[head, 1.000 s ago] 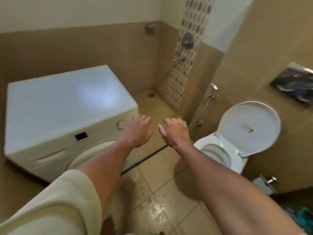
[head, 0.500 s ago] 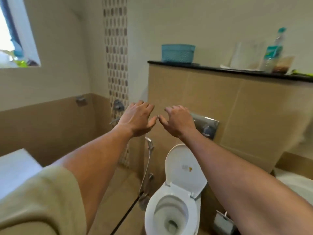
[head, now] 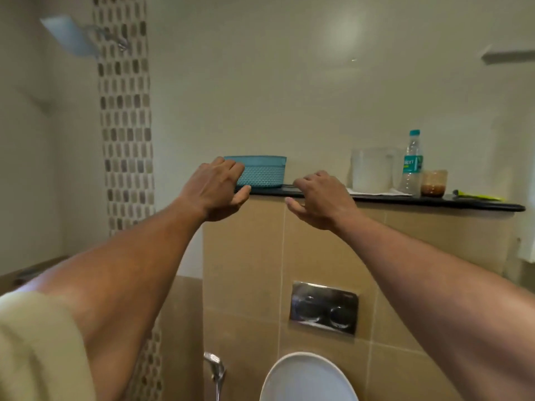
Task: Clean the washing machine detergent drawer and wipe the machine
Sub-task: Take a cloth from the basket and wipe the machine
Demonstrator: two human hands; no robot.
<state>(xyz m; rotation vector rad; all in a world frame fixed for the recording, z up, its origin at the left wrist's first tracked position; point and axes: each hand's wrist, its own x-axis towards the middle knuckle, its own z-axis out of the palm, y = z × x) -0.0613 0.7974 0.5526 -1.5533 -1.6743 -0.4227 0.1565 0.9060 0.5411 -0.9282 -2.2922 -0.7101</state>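
Hovering half-curled and empty, left grip (head: 215,191) and right grip (head: 317,198) face a basket (head: 265,175) just ahead: likely light, stiff, best clasped by its sides.

Woven-look plastic basket (head: 262,175); glossy dark ledge (head: 434,199); shiny metal flush plate (head: 323,307).

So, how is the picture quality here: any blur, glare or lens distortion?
Head view: soft throughout, with the shower head smeared at upper left; a pale glare patch on the wall; the flush plate mirrors light; wide-angle bowing curves the black shelf downward at right.
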